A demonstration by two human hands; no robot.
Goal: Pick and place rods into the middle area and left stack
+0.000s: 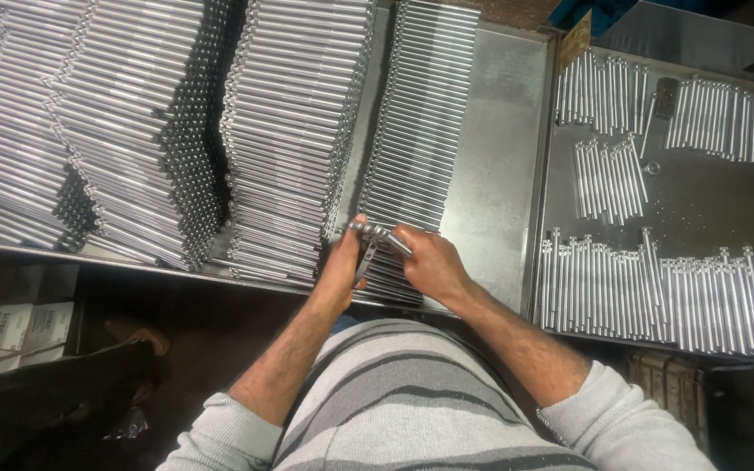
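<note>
My left hand (342,266) and my right hand (428,262) meet at the near edge of a metal tray (499,174). Together they grip a short metal rod (380,234), with a small dark tool (365,260) hanging below it in my left hand. Just beyond my fingers lies a flat row of long silver rods (416,113). How the tool sits on the rod is hidden by my fingers.
Tall stacks of silver rods (294,131) fill the tray's left side, with more stacks (124,122) further left. A second tray (700,209) on the right holds several loose groups of rods (665,292). Cardboard boxes (10,327) sit below at left.
</note>
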